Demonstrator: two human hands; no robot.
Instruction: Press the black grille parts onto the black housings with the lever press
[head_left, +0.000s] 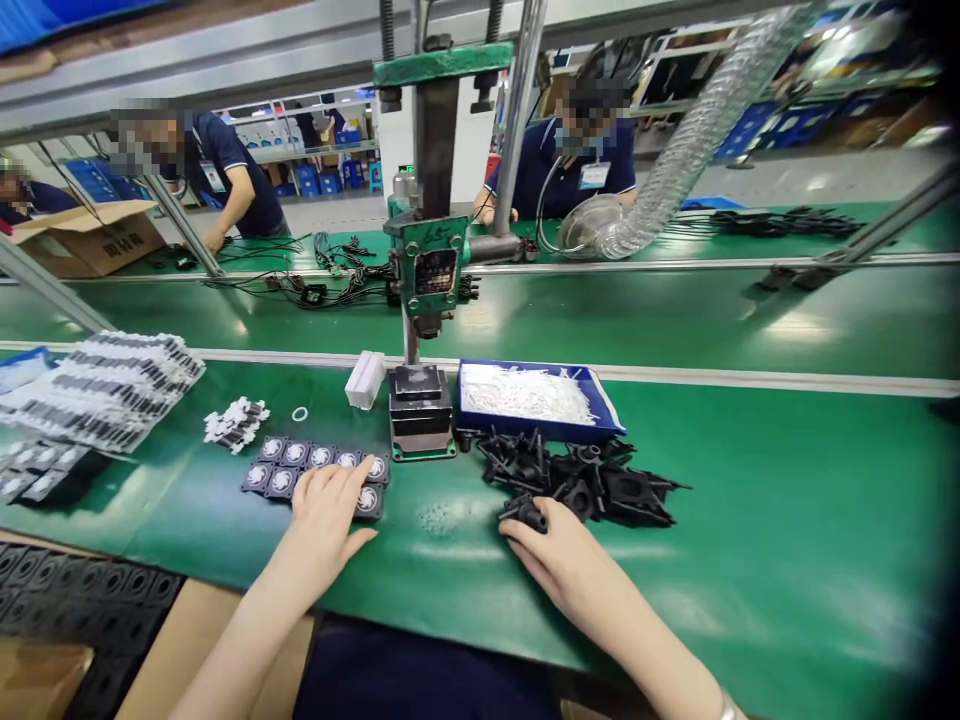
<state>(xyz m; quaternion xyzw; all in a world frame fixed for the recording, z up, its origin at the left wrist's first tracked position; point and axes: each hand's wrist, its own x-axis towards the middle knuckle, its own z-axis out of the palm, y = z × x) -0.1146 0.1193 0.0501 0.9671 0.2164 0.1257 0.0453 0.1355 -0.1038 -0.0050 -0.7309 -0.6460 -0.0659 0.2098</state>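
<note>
- I've got a green bench (750,590) filling most of the head view
- Across it I see one co-worker (244,180) at upper left, another (622,165) right of the press column, both in dark shirts
- Green hand press (431,265) stands upright mid-bench, its dark base at the bottom
- Big stack of white-and-black parts (112,385), far left
- Blue tray (472,428) just right of the press base, heaped with white strips (525,392)
- Heap of black parts (637,490) lies on the bench in front of the tray
- Small black fans (281,483) with white rotors, laid in two rows left of the press
- My left hand (322,520) lies over their right end, fingers extended, thumb spread wide, gripping nothing I can see
- My right hand (547,545) holds a black part (527,512) at the heap's near left edge, fingers curled in
- White block (366,380) left of the press base
- White ring (300,413) behind the fans
- Tiny pale bits (436,518) scattered between my hands
</note>
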